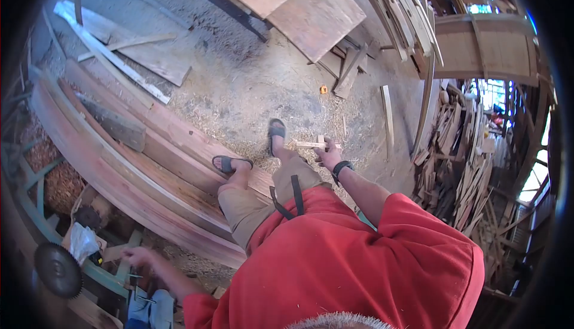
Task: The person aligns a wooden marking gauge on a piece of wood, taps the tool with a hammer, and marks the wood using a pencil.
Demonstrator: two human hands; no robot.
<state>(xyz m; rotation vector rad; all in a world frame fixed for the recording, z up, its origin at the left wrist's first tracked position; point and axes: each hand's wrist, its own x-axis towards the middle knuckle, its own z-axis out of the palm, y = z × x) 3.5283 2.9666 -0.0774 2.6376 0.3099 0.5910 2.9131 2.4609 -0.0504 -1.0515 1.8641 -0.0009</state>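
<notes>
My right hand point(327, 154), with a dark band at the wrist, is closed around a small pale wooden piece point(308, 144). This piece is a thin strip with a short crosspiece, held out over the floor. At the lower left, my left hand point(138, 256) is low beside a green metal frame point(121, 271), with its fingers stretched out. Whether the fingertips touch the frame is unclear. A dark round saw blade point(58, 270) and a crumpled clear plastic bag point(82, 243) are just left of that hand.
Long reddish planks point(149, 176) lie beside my sandalled feet point(277, 132). Broad boards point(317, 18) are at the top, near a small orange object point(323, 89) on the floor. Scrap wood point(451, 144) is heaped on the right. Shavings cover the ground.
</notes>
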